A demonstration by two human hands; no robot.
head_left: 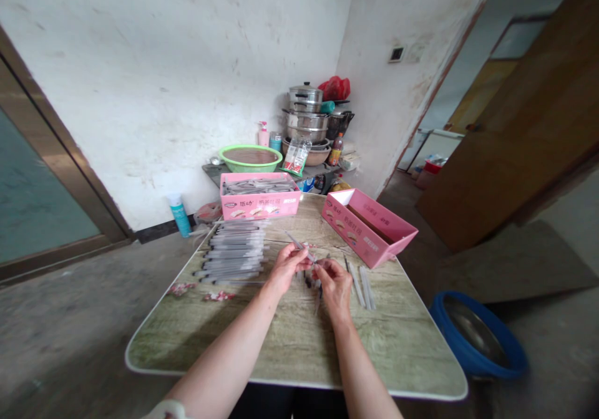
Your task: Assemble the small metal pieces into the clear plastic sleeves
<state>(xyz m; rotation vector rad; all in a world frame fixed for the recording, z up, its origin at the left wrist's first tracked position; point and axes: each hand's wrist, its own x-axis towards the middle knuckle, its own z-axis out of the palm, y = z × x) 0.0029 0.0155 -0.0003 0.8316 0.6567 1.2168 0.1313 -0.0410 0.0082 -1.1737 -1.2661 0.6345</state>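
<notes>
My left hand is closed around a slim, greyish, see-through pen, its far end pointing up and left. Close beside it, the fingers of my right hand pinch the near end of this pen; any small part between them is too fine to make out. Below both hands lie several small dark pen parts, partly covered by my fingers. On the left of the table, many pens with dark ends lie side by side in a stack. A few thin pale tubes rest to the right of my right hand.
A pink box full of pens stands at the table's back left. Another pink box sits at an angle back right. Behind are a green basin and stacked pots. A blue tub is on the floor, right.
</notes>
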